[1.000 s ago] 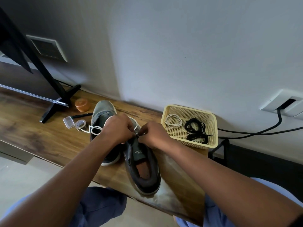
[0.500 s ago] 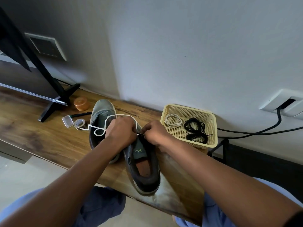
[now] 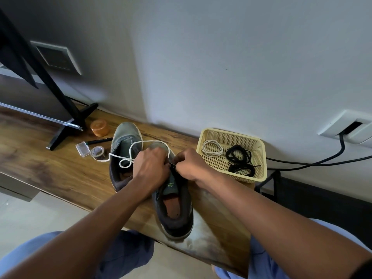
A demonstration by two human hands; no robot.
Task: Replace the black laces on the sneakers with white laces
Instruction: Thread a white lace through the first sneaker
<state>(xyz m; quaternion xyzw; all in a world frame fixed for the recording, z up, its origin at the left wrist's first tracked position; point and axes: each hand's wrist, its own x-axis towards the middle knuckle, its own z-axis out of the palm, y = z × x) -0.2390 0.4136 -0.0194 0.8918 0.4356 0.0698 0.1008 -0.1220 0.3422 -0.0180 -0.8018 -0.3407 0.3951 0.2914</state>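
Note:
Two dark grey sneakers stand side by side on a wooden table, toes toward the wall. Over the eyelets of the right sneaker both hands meet. My left hand is closed on a white lace, which loops over the left sneaker and trails to the left. My right hand pinches the lace's tip at the sneaker's eyelets. The eyelets themselves are hidden by my fingers. A cream basket to the right holds a coiled white lace and a bundle of black laces.
A black monitor stand rises at the left. Near it lie an orange lid, a small clear box, a tape roll and a black pen. Black cables run along the wall behind the basket.
The white lace has been drawn out into a larger loop over the left sneaker. Both hands have stayed at the right sneaker's eyelets, shifting slightly toward the wall.

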